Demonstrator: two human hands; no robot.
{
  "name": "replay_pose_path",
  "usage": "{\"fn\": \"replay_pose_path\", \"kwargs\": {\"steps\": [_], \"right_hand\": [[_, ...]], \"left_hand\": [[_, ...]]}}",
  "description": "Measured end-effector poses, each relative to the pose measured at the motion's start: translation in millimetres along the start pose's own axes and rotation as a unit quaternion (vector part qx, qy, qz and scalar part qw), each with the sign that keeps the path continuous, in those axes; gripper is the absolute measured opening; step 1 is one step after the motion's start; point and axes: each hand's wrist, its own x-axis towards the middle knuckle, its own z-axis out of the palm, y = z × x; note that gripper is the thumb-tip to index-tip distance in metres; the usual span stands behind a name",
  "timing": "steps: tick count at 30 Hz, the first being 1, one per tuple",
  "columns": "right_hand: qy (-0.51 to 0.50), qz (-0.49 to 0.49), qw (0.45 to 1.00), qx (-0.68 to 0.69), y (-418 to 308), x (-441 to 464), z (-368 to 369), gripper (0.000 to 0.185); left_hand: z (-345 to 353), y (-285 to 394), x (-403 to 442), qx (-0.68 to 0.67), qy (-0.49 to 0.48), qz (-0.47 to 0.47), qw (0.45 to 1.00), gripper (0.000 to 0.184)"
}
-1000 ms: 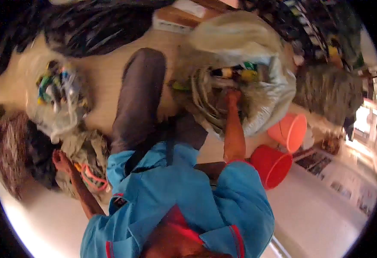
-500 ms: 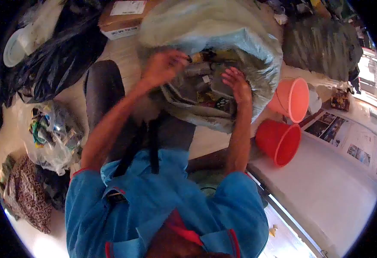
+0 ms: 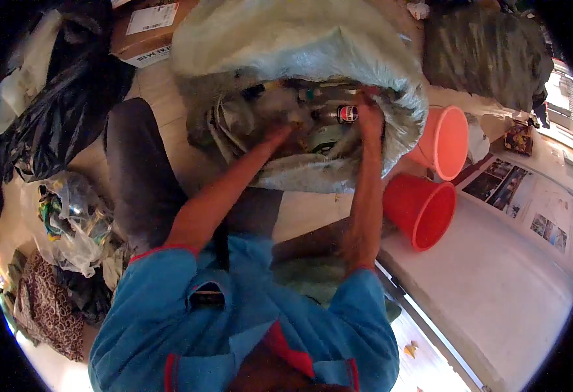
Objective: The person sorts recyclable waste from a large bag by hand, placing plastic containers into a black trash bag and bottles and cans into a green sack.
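A large pale woven plastic sack point(image 3: 280, 42) lies in front of me with its mouth towards me. Plastic bottles and other waste fill the opening. My left hand point(image 3: 291, 124) reaches in among the contents; it is blurred, and its fingers do not show clearly. At the right side of the mouth, my right hand point(image 3: 369, 116) is inside, its fingers partly lost in shadow. A dark bottle with a red, white and blue label point(image 3: 346, 114) lies right beside it, and I cannot tell if the hand grips it. A clear bottle with a green mark point(image 3: 326, 140) lies below.
Two buckets, one pink-orange point(image 3: 453, 144) and one red point(image 3: 433, 215), lean at the right. Black plastic bags point(image 3: 71, 104) and a clear bag of waste point(image 3: 77, 219) lie at the left. A cardboard box point(image 3: 143, 32) stands behind; a printed sheet point(image 3: 522, 202) lies far right.
Both hands have gone deeper into the sack's mouth, the left moving right and down. The labelled bottle now shows near my right hand. My view has shifted slightly.
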Motion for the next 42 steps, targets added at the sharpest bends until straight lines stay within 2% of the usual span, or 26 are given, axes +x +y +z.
{"fn": "replay_pose_path", "kwargs": {"steps": [1,2,3,4,5,6,7,9,12,13,15,16,18,20,22,23,24,26,27,30,32,34,37,39,41,42], "right_hand": [[-0.015,-0.005,0.992,-0.128,-3,4,1,0.048],[-0.028,-0.014,0.967,-0.253,-7,7,1,0.049],[-0.073,0.045,0.967,-0.240,-39,1,6,0.052],[-0.099,0.035,0.969,-0.223,-30,10,5,0.054],[-0.126,0.026,0.970,-0.206,-22,19,4,0.056],[-0.152,0.018,0.970,-0.187,-14,28,2,0.058],[-0.163,-0.007,0.965,-0.203,-14,30,1,0.063],[-0.174,-0.026,0.959,-0.220,-4,35,-5,0.068],[-0.224,0.012,0.927,-0.302,15,43,-9,0.077],[-0.235,-0.009,0.904,-0.356,23,38,-12,0.080],[-0.254,-0.052,0.850,-0.459,31,31,-16,0.086],[-0.254,-0.052,0.850,-0.459,34,32,-16,0.086],[-0.359,-0.002,0.755,-0.549,42,26,-9,0.079],[-0.372,0.013,0.817,-0.441,29,14,3,0.073],[-0.223,-0.059,0.886,-0.403,-27,11,9,0.068],[-0.222,-0.061,0.886,-0.402,-17,24,13,0.068],[-0.165,-0.140,0.837,-0.502,3,47,18,0.065],[-0.108,-0.219,0.772,-0.587,14,69,27,0.062],[-0.110,-0.193,0.853,-0.472,11,73,30,0.058],[-0.051,-0.419,0.778,-0.465,114,158,29,0.051],[-0.014,-0.303,0.822,-0.481,89,152,20,0.046],[-0.037,-0.300,0.842,-0.448,103,151,16,0.044],[-0.083,-0.288,0.874,-0.382,110,135,13,0.041],[-0.072,-0.328,0.867,-0.367,95,96,23,0.034],[-0.061,-0.366,0.861,-0.349,73,50,40,0.028],[-0.019,-0.442,0.814,-0.378,72,45,42,0.026]], "left_hand": [[-7,-11,5,-0.009,0.007,-0.013,1.000,0.069],[-15,-25,5,-0.085,-0.006,0.096,0.992,0.071],[-20,-22,4,-0.122,-0.011,0.151,0.981,0.071],[-25,-8,-3,-0.160,-0.020,0.205,0.965,0.072],[-34,10,-5,0.071,0.059,0.244,0.965,0.073],[-42,35,-10,0.297,0.135,0.267,0.907,0.074],[-48,52,-13,0.298,0.135,0.267,0.906,0.074],[-55,68,-13,0.485,0.196,0.222,0.823,0.072],[-66,69,4,0.530,0.141,0.181,0.816,0.069],[-68,69,6,0.531,0.141,0.181,0.816,0.069],[-69,70,7,0.527,0.037,0.083,0.845,0.064],[-70,70,6,0.528,0.037,0.083,0.845,0.064],[-69,58,3,0.541,0.046,0.129,0.830,0.061],[-68,56,5,0.539,0.033,0.100,0.836,0.059],[-76,51,14,0.539,0.026,0.077,0.839,0.057],[-82,45,17,0.542,0.031,0.120,0.831,0.056],[-86,41,19,0.544,0.036,0.163,0.823,0.055],[-88,68,5,0.553,0.011,0.131,0.823,0.054],[-90,82,-2,0.560,-0.015,0.100,0.822,0.053],[-95,94,-7,0.565,-0.010,0.111,0.818,0.055],[-103,90,-5,0.523,-0.034,0.141,0.840,0.052],[-108,91,-5,0.480,-0.055,0.171,0.859,0.050],[-108,92,-14,0.527,0.011,0.150,0.836,0.042],[-107,95,-17,0.493,0.048,0.195,0.847,0.036],[-101,117,-21,0.507,0.079,0.185,0.838,0.035],[-100,125,-21,0.519,0.113,0.174,0.829,0.035]]}}
